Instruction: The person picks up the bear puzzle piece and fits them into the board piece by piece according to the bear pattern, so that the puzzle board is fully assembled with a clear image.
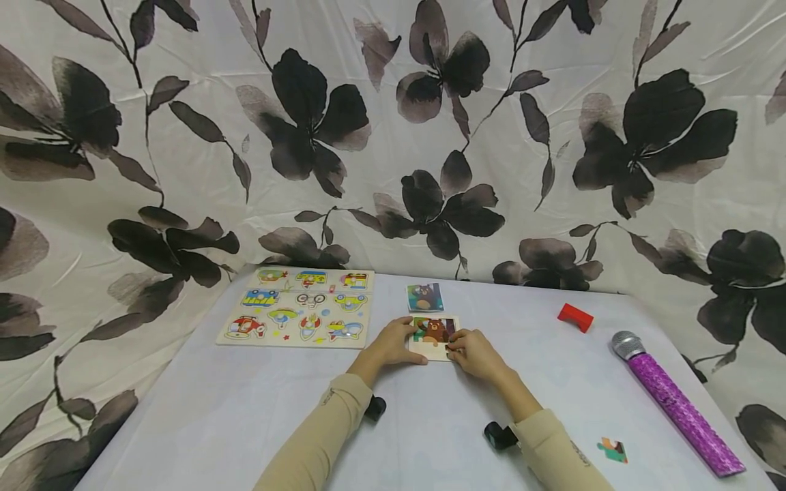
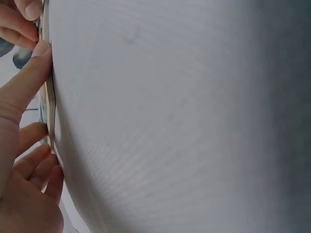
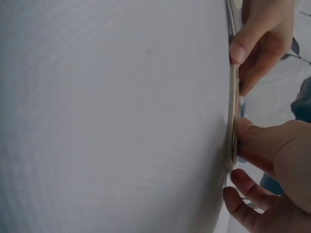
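Observation:
A small wooden puzzle board [image 1: 434,353] with a brown bear picture lies flat on the table. My left hand [image 1: 391,343] holds it at its left side, thumb along the near edge and fingers at the far left corner. Over the board's right side, my right hand [image 1: 477,353] pinches a puzzle piece, mostly hidden by the fingers. In the right wrist view, the right thumb and forefinger meet right at the board's edge [image 3: 232,111]. Just beyond the board is a bear picture card [image 1: 425,298].
To the left lies a larger wooden board of vehicle pictures [image 1: 295,305]. On the right are a red block [image 1: 576,317], a microphone with a glittery purple handle [image 1: 681,406] and a loose puzzle piece [image 1: 613,450] near the front. A floral cloth [image 1: 381,150] hangs behind the white table [image 1: 245,416].

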{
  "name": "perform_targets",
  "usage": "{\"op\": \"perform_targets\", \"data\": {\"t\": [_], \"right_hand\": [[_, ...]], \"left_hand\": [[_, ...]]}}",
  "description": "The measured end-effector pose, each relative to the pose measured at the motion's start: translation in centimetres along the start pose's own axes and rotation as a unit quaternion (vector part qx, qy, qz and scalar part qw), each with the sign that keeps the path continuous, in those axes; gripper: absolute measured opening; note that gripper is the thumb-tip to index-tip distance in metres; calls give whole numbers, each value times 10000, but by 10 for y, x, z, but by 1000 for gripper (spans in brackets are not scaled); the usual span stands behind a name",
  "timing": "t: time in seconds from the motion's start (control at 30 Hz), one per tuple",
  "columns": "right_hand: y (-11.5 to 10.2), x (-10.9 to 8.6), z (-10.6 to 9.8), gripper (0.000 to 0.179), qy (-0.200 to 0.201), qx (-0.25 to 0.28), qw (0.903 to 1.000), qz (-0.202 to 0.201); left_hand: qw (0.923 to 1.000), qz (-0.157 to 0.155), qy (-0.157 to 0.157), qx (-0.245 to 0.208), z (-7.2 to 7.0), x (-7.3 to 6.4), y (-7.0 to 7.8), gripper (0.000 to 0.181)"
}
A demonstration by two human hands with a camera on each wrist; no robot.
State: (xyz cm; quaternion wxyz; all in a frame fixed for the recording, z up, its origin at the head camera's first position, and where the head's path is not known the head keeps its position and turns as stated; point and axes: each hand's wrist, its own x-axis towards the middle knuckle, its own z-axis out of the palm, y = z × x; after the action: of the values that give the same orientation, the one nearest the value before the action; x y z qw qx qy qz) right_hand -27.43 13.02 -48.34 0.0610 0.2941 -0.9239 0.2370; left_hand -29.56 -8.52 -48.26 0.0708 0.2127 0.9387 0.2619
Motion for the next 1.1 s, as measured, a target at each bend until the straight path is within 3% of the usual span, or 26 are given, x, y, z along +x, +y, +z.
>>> {"op": "perform_targets", "data": {"t": [0.37, 0.63, 0.73, 0.93, 1.1], "right_hand": [[-12, 5, 2, 16, -310, -559, 9969, 464], [-7, 6, 7, 9, 357, -477, 9978, -273], [-5, 5, 9, 10, 478, -332, 9977, -339], [-6, 5, 9, 17, 333, -404, 9986, 5], [-11, 3, 7, 25, -130, -840, 9957, 358]], "left_hand": [[10000, 32, 0, 37, -1, -2, -1, 74], [10000, -38, -7, 66, -2, -1, -1, 75], [10000, -50, -1, 62, -3, -2, -2, 75], [10000, -27, -10, 68, -1, -1, -2, 75], [10000, 26, 22, -16, 0, 1, 0, 75]]}}
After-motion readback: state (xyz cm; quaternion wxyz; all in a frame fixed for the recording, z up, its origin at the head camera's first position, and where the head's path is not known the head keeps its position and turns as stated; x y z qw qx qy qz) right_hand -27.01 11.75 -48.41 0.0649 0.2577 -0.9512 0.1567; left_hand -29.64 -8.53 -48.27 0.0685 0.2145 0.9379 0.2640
